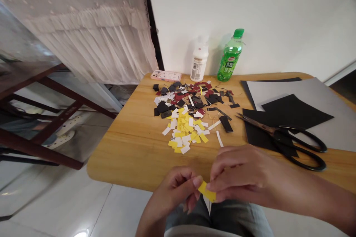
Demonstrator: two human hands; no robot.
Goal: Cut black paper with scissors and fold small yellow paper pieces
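Observation:
My left hand point(175, 192) and my right hand point(239, 172) meet above the table's near edge. Their fingertips pinch a small yellow paper strip point(206, 191) from either side. Ahead of them lies a loose heap of cut paper scraps point(189, 114) in yellow, white, black and dark red. The hands touch none of the heap. To the right, black-handled scissors point(280, 137) rest on a black paper sheet point(292, 113), which overlaps a grey sheet point(314, 96).
The wooden table point(125, 155) meets a white wall at the back. Along that wall stand a white bottle point(199, 63), a green-capped drink bottle point(230, 57) and a pink phone point(166, 76). A lace curtain point(91, 37) and a dark-red chair frame point(55, 114) are at the left.

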